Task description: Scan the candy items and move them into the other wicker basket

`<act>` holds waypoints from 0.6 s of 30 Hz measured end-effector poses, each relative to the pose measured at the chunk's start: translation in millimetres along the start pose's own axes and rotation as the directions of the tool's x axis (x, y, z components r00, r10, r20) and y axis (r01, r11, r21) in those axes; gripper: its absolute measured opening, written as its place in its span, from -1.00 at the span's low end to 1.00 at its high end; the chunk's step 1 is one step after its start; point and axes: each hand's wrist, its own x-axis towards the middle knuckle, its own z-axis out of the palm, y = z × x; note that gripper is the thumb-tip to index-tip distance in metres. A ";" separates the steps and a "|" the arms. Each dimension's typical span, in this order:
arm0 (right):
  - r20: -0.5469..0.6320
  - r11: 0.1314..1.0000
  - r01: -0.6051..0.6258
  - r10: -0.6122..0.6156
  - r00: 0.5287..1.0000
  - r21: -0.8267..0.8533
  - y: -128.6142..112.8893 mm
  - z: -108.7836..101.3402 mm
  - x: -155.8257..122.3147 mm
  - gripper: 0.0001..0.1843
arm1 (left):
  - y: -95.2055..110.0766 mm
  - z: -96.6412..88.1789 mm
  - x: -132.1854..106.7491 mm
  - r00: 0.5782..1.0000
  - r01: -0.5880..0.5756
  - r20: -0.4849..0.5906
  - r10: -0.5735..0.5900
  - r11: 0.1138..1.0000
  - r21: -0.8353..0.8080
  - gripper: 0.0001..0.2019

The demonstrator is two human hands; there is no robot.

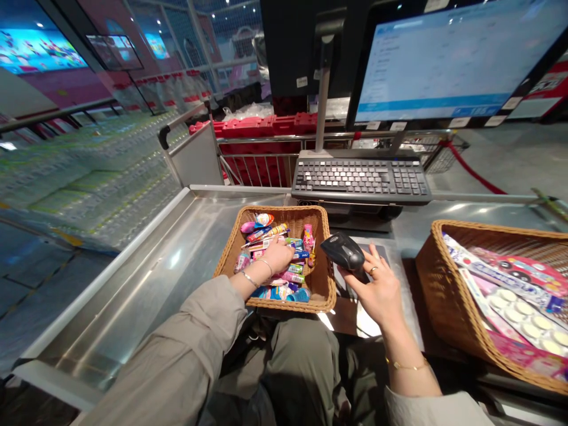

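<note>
The right hand, a ring on one finger, is wrapped around the handle of a black barcode scanner just above the steel worktop. The left hand lies fingers-down among small sweet packets in a wicker basket; whether it pinches one cannot be told. Their print is too small to read. A second basket sits to the right. Beyond are a keyboard and a monitor, its text blurred.

Black keyboard, lit monitor, right-hand wicker basket, steel counter
</note>
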 end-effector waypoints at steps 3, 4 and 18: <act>-0.033 1.000 -0.002 0.002 0.999 0.007 1.9 -1.5 -0.2 -0.58 | -3.0 -6.5 -0.7 1.000 0.006 0.010 -0.006 0.998 -0.057 -0.86; -0.047 1.000 -0.005 0.006 0.999 0.012 2.0 -2.0 -0.1 -0.57 | -4.3 -9.1 -1.1 1.000 0.004 0.009 -0.003 0.997 -0.082 -0.85; -0.151 0.993 -0.056 0.071 0.986 0.103 -0.5 -6.8 -2.2 -0.57 | -5.7 -81.2 -28.6 0.917 0.122 -0.299 -0.266 0.898 -0.424 -0.72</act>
